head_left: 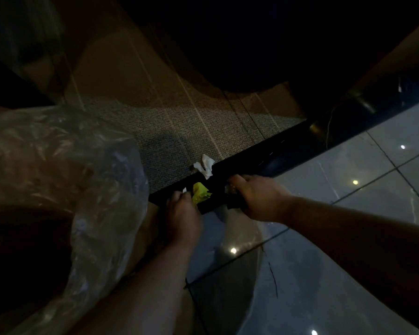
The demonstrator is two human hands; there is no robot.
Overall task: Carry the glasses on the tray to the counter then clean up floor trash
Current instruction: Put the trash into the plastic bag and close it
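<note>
Yellow wad [200, 192] pinched by left hand [183, 215]; right hand [257, 198] grips small scrap [230, 189].

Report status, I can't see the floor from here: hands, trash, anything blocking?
Left hand closed on yellow wrapper. Right hand on something small, unclear. White tissue loose on carpet. Clear bag at left; nothing blocking.

Nothing to read here: no lettering, label, brand, number or sign shows on anything in this dim view, neither on the scraps by the hands nor on the surfaces around them.
</note>
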